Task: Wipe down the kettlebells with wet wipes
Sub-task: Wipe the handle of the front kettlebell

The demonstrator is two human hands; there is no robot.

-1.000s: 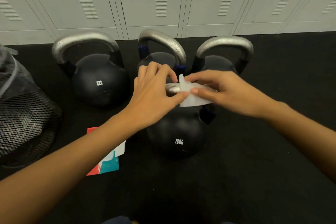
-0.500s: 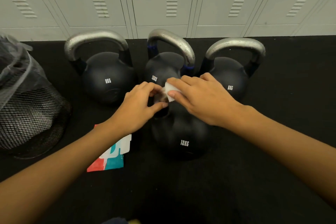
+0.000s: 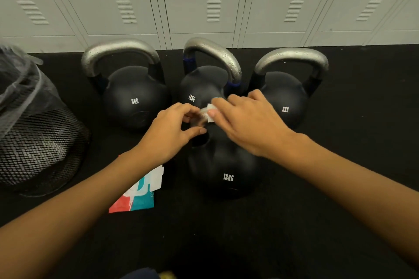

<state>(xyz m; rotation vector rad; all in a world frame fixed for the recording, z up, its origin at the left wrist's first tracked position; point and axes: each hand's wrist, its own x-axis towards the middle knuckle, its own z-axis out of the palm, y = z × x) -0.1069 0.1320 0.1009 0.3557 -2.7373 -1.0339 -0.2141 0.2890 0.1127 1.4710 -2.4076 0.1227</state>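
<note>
Your right fingers (image 3: 221, 103) are curled together over a small white wet wipe (image 3: 209, 113), pressing it onto the silver handle (image 3: 199, 120) of the nearest black 12KG kettlebell (image 3: 223, 172). That right hand (image 3: 247, 123) covers most of the handle, so only a short stretch of metal shows between your two hands. Your left hand (image 3: 169, 133) sits on the handle's left end, its fingers (image 3: 191, 108) bent over the top and the thumb (image 3: 197, 131) hooked underneath, gripping the bar; a gap stays visible between the thumb and the fingers.

This kettlebell stands on the black rubber floor (image 3: 340, 188), and everything else is placed around it. Directly behind it, touching or nearly so, stands a second black 12KG kettlebell (image 3: 201, 84) with a silver handle turned at an angle and blue bands at the handle's base. Behind and to the left is a black 8KG kettlebell (image 3: 133, 97) with a silver handle; behind and to the right is another black 8KG kettlebell (image 3: 286, 99) of the same kind. Just beside the near kettlebell on its left, partly under your left forearm, lies a flat red, teal and white wipes packet (image 3: 138, 195). Well to the left stands a black mesh bin (image 3: 38, 138) lined with a thin clear bag. Beyond the back row runs a wall of pale grey metal lockers (image 3: 204, 2) with vented doors and small latches.
</note>
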